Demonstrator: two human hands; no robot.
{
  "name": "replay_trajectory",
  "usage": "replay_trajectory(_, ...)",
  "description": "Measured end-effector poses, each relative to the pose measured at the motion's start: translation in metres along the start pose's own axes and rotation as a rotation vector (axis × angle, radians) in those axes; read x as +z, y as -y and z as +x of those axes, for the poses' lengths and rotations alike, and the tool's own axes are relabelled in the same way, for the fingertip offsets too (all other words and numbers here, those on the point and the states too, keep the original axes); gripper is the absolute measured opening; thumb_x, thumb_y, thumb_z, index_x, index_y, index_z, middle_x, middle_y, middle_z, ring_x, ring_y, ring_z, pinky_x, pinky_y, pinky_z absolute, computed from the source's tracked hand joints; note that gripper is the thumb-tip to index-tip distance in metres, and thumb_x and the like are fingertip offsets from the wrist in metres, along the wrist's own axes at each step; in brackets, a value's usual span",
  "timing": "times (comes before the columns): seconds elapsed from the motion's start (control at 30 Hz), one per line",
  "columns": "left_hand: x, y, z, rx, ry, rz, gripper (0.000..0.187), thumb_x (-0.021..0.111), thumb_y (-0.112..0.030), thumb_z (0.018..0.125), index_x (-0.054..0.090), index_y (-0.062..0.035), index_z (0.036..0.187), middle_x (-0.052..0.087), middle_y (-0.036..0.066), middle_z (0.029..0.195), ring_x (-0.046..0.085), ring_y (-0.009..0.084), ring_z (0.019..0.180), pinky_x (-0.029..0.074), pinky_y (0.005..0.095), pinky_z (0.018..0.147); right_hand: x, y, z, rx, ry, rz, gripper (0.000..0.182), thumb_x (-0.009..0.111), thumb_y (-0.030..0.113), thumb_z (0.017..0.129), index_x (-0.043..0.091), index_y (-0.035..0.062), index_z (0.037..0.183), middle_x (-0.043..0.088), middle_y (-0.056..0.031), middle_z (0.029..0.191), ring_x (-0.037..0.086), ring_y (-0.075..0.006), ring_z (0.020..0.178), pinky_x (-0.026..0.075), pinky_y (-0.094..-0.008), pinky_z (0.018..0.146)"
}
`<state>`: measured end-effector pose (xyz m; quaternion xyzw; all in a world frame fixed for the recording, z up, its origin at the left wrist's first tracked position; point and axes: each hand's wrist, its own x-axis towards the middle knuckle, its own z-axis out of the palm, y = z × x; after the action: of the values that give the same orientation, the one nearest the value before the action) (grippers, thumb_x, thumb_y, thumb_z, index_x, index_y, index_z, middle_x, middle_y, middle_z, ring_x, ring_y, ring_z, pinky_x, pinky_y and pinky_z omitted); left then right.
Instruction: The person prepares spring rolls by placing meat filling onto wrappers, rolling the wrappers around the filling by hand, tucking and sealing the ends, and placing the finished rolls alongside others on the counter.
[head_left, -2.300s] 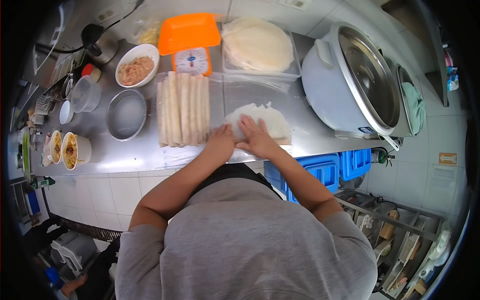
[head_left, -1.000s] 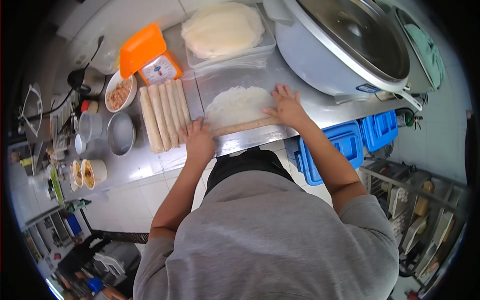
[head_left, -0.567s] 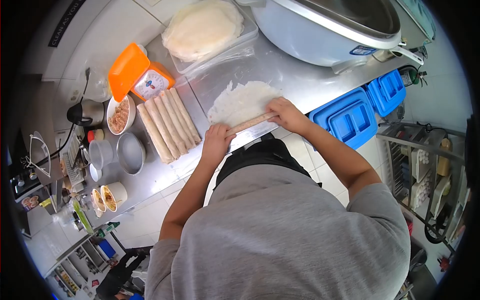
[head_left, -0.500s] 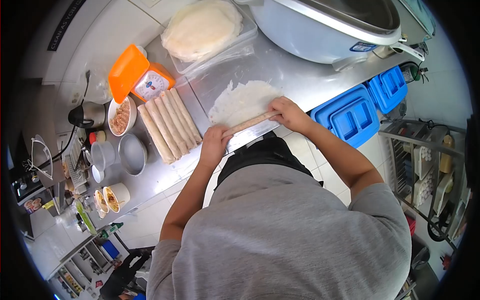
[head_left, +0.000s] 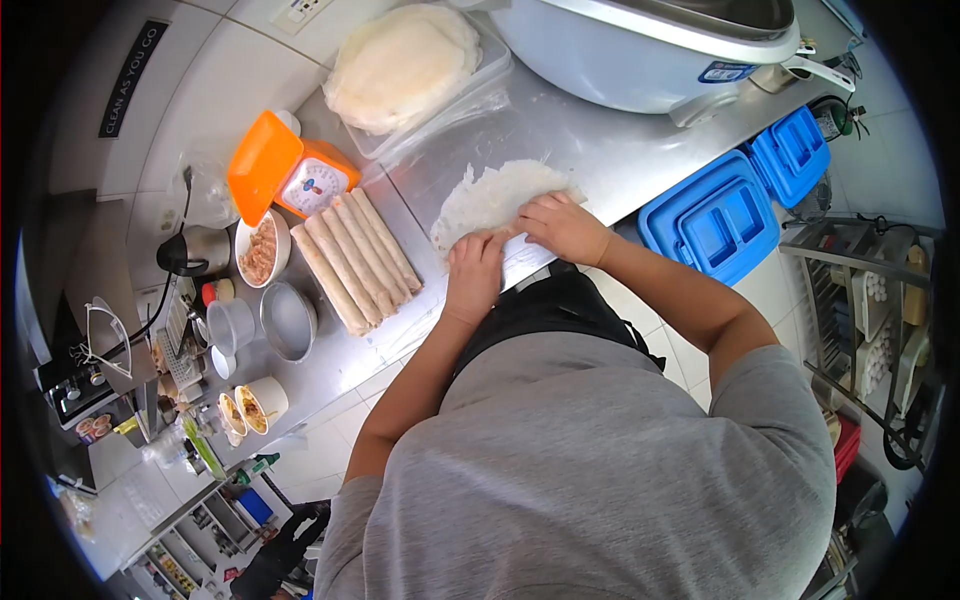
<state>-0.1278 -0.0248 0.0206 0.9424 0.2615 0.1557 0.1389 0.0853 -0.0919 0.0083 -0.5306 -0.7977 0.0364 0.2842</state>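
A thin pale wrapper [head_left: 487, 200] lies on the steel counter, its near edge rolled up under my hands. My left hand [head_left: 477, 268] curls its fingers over the left part of this roll. Close beside it, my right hand [head_left: 563, 228] presses its bent fingers over the right part. Most of the roll is hidden under both hands. To the left, several finished long rolls [head_left: 357, 262] lie side by side. A stack of round wrappers [head_left: 403, 65] sits in a clear plastic container beyond.
Left on the counter are an orange scale [head_left: 312, 184], a bowl of meat filling [head_left: 258, 252], a metal bowl [head_left: 288, 321] and paper cups [head_left: 262, 404]. A large tub [head_left: 600, 60] stands at the back, blue lidded bins [head_left: 708, 215] to the right. A person in black [head_left: 285, 550] is lower left.
Both hands have come closer together over the roll, covering it. The wrapper's flat part looks smaller. The whole view has shifted slightly.
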Motion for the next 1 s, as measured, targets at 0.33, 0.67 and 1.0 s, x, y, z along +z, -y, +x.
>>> replay_trajectory(0.33, 0.002, 0.026, 0.018, -0.200, -0.094, 0.006, 0.020, 0.058, -0.013, 0.090, 0.065, -0.0067, 0.108, 0.056, 0.013, 0.103, 0.051, 0.0320, 0.100, 0.039, 0.0448, 0.090, -0.006, -0.014, 0.037, 0.257, 0.112, -0.046, 0.023, 0.059, 0.011, 0.080, 0.065, 0.0082, 0.103, 0.058, -0.0063, 0.099, 0.053, -0.0257, 0.099, 0.038, -0.0397, 0.090)
replay_trajectory(0.67, 0.010, 0.034, 0.025, -0.168, -0.123, -0.153, 0.025, 0.061, -0.014, 0.087, 0.061, -0.0065, 0.111, 0.056, 0.012, 0.111, 0.050, 0.0311, 0.107, 0.037, 0.0461, 0.094, 0.018, -0.039, 0.034, 0.105, 0.013, 0.068, 0.015, 0.058, 0.008, 0.079, 0.064, 0.0097, 0.093, 0.058, -0.0049, 0.096, 0.053, -0.0237, 0.098, 0.039, -0.0373, 0.088)
replay_trajectory(1.0, -0.002, 0.047, 0.042, -0.203, -0.191, -0.015, 0.018, 0.065, -0.021, 0.087, 0.067, -0.0108, 0.101, 0.058, 0.009, 0.102, 0.053, 0.0292, 0.100, 0.037, 0.0431, 0.090, 0.004, -0.042, 0.050, 0.052, 0.042, -0.027, 0.020, 0.057, 0.005, 0.079, 0.063, 0.0086, 0.098, 0.059, -0.0051, 0.098, 0.053, -0.0249, 0.100, 0.039, -0.0369, 0.087)
